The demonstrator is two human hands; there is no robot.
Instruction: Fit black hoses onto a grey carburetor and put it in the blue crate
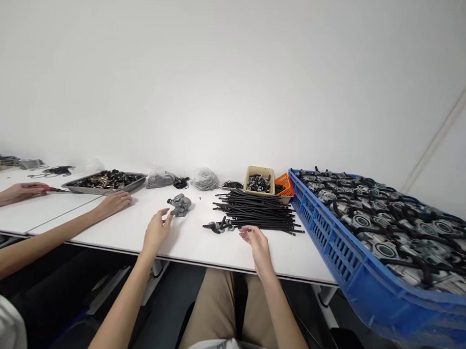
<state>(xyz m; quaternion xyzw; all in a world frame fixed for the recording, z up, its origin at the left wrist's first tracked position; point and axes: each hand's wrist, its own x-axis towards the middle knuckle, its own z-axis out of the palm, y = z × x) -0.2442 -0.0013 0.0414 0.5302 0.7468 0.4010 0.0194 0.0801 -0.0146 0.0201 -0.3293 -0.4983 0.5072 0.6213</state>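
as the head view shows the left hand (157,233) with thumb and fingers parted, a careless nudge could tip or slide the grey metal part (181,205), since nothing visible braces it; it lies on the table (199,252) just past those fingertips, contact unclear. the right hand (258,245) curls narrowly beside the black tubes (258,212); whether it holds anything, i cannot tell.

"What's at the far side?"
"A plain white wall (221,82), brightest low in the middle, a slanting line (446,126) at right."
"Furniture?"
"A white surface (200,249) along it, a seam (63,216) crossing at left, pale legs (325,296) underneath."
"And the floor (179,289)?"
"Dark grey."
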